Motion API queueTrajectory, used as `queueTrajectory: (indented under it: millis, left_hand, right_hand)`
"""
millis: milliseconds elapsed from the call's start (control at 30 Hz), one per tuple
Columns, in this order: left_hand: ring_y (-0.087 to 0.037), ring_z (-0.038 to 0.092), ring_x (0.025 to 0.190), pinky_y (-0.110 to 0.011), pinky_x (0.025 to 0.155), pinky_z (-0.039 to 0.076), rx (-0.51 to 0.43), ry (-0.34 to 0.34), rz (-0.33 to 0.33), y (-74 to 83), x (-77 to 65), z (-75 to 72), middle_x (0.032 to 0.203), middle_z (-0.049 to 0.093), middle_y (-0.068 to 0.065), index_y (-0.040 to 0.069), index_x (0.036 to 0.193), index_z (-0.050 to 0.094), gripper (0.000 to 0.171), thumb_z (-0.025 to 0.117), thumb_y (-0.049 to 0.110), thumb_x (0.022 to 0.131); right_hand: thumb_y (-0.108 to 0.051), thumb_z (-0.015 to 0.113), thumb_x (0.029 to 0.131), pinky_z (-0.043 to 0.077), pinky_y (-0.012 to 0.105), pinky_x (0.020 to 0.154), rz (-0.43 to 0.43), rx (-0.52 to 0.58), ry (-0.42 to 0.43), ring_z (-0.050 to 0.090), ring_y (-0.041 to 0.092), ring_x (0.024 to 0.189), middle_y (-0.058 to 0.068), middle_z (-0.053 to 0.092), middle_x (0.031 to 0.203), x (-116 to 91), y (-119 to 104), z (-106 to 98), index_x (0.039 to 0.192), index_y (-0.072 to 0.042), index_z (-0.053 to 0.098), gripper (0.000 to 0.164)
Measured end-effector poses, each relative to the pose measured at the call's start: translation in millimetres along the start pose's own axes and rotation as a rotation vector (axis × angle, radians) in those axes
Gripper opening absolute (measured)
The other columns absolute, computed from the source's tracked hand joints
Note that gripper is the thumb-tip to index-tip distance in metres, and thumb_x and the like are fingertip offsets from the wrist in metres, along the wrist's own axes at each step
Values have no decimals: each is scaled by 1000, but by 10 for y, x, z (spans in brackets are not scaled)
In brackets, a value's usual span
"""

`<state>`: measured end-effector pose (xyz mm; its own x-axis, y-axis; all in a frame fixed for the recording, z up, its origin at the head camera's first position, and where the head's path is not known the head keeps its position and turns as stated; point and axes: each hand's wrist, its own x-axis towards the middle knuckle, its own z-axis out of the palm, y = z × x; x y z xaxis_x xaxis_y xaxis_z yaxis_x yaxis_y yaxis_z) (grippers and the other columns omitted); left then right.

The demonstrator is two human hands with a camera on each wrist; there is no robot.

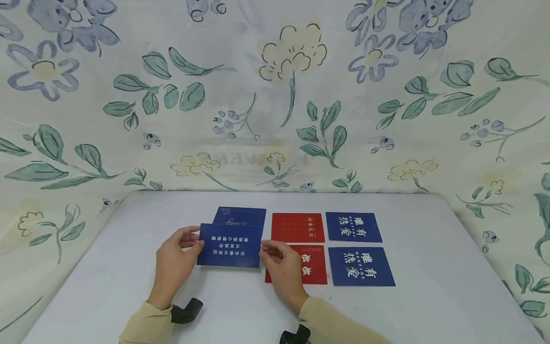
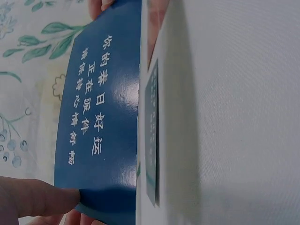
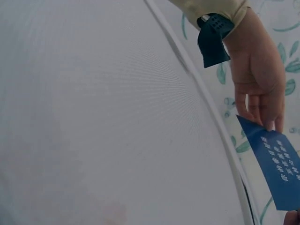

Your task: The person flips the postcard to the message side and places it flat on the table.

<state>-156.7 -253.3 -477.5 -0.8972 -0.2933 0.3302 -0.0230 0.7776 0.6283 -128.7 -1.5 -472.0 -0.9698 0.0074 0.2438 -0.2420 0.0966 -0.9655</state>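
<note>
A blue card (image 1: 229, 246) with white Chinese characters is held up slightly tilted, its lower edge off the table. My left hand (image 1: 176, 260) pinches its left edge between thumb and fingers. At the opposite edge, my right hand (image 1: 285, 270) pinches the lower right side. Behind the held card lies another blue card (image 1: 240, 216) with gold script, partly covered. Beneath my right hand, a red card (image 1: 315, 263) with white characters is partly hidden. The left wrist view shows my left thumb (image 2: 42, 199) on the card's face.
A red card (image 1: 296, 228) lies at the back middle of the white table (image 1: 429, 267). To its right are two matching blue cards, one behind (image 1: 354, 227) and one in front (image 1: 361, 266). A floral cloth (image 1: 240, 177) hangs behind the table.
</note>
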Motion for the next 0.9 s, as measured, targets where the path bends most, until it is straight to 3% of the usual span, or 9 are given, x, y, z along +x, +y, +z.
queueTrajectory:
  millis: [367,600,900]
  left_hand:
    - [-14,60,86,-30,64,45,-12,-1,-47,-46,4,28,93,63,3,15,111,60,27,64,25,86]
    - [-13,61,86,-33,69,52,-39,24,-24,-23,8,35,93,64,3,14,110,60,27,65,24,85]
    - [-13,62,86,-38,71,54,-94,68,10,-19,-7,33,92,63,5,19,111,60,26,64,21,86]
  right_hand:
    - [-16,69,84,52,21,76,-10,2,-9,63,10,87,-2,66,95,-5,17,9,106,-14,67,23]
    - [-13,67,85,51,21,78,-24,12,-31,63,9,92,-1,64,101,-15,-15,-2,113,-14,63,28]
    - [-11,65,86,50,20,79,-73,3,-50,62,10,93,1,63,104,-12,1,-1,118,-12,61,32]
